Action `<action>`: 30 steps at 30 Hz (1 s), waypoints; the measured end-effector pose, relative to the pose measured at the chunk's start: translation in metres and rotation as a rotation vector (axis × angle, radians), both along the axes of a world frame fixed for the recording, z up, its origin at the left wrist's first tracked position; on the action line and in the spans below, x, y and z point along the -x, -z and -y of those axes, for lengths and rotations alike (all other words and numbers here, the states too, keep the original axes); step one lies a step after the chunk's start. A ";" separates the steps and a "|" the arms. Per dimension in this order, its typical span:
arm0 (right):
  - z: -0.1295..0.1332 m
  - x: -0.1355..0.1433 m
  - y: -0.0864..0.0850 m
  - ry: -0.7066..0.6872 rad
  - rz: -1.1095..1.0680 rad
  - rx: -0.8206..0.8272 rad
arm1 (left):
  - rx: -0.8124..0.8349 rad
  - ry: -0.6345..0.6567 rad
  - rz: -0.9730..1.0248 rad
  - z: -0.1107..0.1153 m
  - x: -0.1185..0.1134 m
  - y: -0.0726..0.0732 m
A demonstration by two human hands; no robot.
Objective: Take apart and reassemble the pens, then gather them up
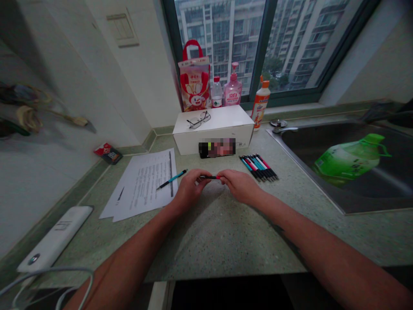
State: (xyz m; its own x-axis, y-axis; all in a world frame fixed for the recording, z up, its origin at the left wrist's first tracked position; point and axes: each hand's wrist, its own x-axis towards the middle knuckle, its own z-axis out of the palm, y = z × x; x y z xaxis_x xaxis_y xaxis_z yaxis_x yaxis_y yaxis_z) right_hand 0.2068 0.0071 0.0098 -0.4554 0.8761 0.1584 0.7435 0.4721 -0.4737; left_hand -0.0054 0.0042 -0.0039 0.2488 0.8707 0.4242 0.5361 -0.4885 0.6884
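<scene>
Head camera view: we look down on two bare hands that meet over a pale green speckled tabletop (pixel 209 241), both on one slim black pen with a red end (pixel 211 177). Our left hand (pixel 190 186) has its fingers clamped on the black end, and our right hand (pixel 241 186) pinches the red end, so the pen lies nearly level between them, in front of a white cardboard box (pixel 213 142).

Just beside our left hand, a teal and black pen (pixel 172 179) rests slantwise on the printed white paper sheets (pixel 138 185), which overlap one another. Beyond our right hand we see a row of slim pens in black, teal, red and white (pixel 258 167), laid side by side at a slant. On top of the box sit thin-framed eyeglasses (pixel 199 120); against its front is a dark object blurred by pixels (pixel 217 148), too masked for us to name.

Behind the box, near the window, stand a red and white printed bag (pixel 195 86), a small clear bottle with a red cap (pixel 217 93) and a pink pump bottle (pixel 232 88), with an orange and white bottle (pixel 260 103) by the box's right end. Over to our right, a green plastic jug (pixel 351 159) lies tilted in the steel sink (pixel 300 142); to our left we have a long white plastic device (pixel 58 237) and a red and black packet (pixel 108 153) near the wall
</scene>
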 end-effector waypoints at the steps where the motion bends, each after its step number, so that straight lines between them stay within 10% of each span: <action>1: 0.000 0.000 0.000 0.000 -0.005 -0.002 | 0.011 -0.004 0.016 0.000 0.000 0.000; 30: 0.001 -0.002 -0.002 -0.010 0.031 -0.015 | 0.168 -0.008 0.131 -0.002 0.000 -0.001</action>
State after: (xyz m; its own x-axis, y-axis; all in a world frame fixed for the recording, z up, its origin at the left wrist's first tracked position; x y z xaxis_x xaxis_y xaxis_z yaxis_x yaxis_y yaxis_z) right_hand 0.2087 0.0060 0.0121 -0.4691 0.8690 0.1575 0.7527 0.4867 -0.4433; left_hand -0.0057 0.0065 -0.0030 0.1937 0.9338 0.3009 0.4399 -0.3568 0.8241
